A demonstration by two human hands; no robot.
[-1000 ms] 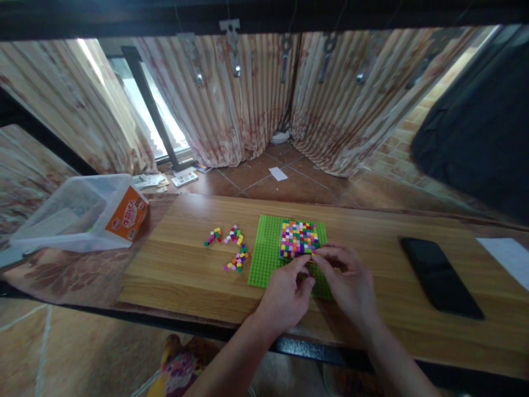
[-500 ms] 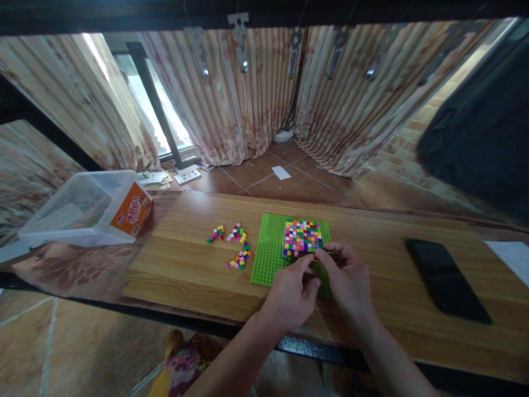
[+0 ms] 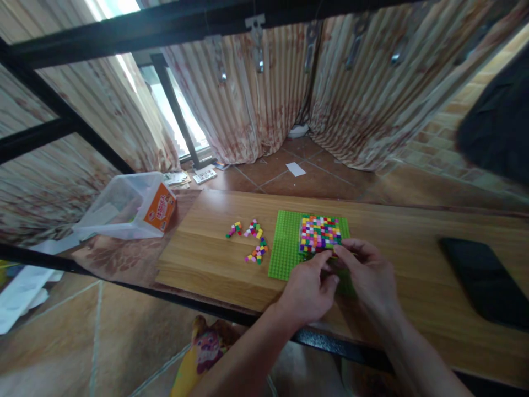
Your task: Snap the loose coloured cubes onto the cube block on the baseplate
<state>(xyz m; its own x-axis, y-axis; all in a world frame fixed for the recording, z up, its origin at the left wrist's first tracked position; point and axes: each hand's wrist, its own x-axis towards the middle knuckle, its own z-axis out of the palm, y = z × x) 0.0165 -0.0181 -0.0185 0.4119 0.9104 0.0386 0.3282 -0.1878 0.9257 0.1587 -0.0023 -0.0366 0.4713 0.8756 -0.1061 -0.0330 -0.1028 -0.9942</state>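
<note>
A green studded baseplate (image 3: pixel 285 242) lies on the wooden table, bearing a block of small multicoloured toy bricks (image 3: pixel 320 231). At the block's front edge my left hand (image 3: pixel 312 286) is closed, with its thumb and index finger reaching to the block's lowest row. My right hand (image 3: pixel 367 270) is closed too, its fingertips at the front right corner of the block, close to the left fingertips. Whatever lies between the fingers is hidden or too small to name. Left of the baseplate lie several loose small bricks (image 3: pixel 257 252) in loose clusters.
A clear plastic bin (image 3: pixel 124 207) with an orange label stands at the left end of the wooden table (image 3: pixel 198 259). A black phone-like slab (image 3: pixel 481 281) lies on the right. Dark metal bars (image 3: pixel 165 25) cross overhead, and striped curtains (image 3: pixel 256 105) hang behind.
The view has swung left, so everything sits further right in the picture. Both hands stay at the block's front edge, with hardly any change in their pose.
</note>
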